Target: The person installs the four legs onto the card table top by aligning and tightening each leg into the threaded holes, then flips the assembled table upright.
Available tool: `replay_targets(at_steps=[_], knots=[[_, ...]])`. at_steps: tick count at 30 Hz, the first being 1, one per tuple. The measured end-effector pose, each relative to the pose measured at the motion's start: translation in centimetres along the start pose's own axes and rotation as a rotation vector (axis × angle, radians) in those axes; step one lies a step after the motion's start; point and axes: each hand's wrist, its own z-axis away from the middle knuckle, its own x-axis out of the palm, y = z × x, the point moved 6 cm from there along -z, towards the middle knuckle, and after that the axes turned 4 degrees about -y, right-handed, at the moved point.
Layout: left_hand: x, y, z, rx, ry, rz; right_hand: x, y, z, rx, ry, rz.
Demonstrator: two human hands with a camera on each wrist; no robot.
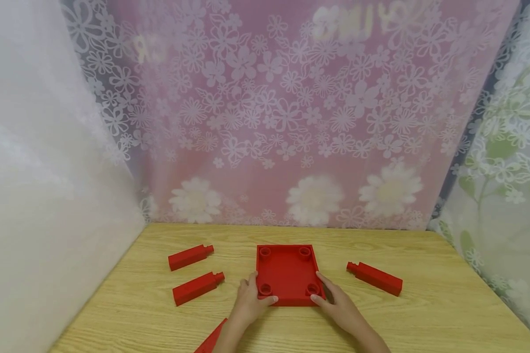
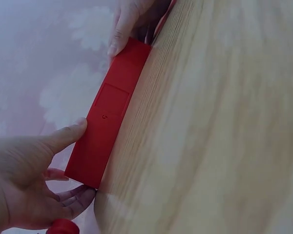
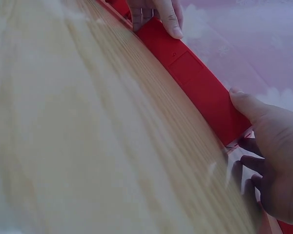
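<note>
On the wooden table lies a shallow red square tray-like piece [image 1: 288, 272], its raised rim upward and a round socket inside each corner. My left hand [image 1: 248, 300] holds its near left corner, thumb on the near rim and fingers along the left side. At the near right corner, my right hand [image 1: 342, 306] grips it the same way. Both wrist views show the piece's near side wall [image 2: 105, 117], which has a shallow rectangular recess and a small mark. In the right wrist view, that red wall [image 3: 200, 83] runs between the two hands.
Two red square bars with round pegged ends, one farther back [image 1: 190, 257] and one nearer [image 1: 198, 289], lie to the left. Another red bar [image 1: 375, 278] lies to the right. Part of a red piece [image 1: 212, 337] shows beside my left forearm. Flowered curtains [image 1: 287, 122] surround the table [image 1: 128, 314].
</note>
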Motion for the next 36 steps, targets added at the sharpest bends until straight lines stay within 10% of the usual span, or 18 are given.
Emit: replay_targets(at_steps=[36], knots=[[3.8, -0.2, 0.7, 0.084, 0.028, -0.060, -2.4, 2.0, 3.2, 0.092, -0.022, 0.007]])
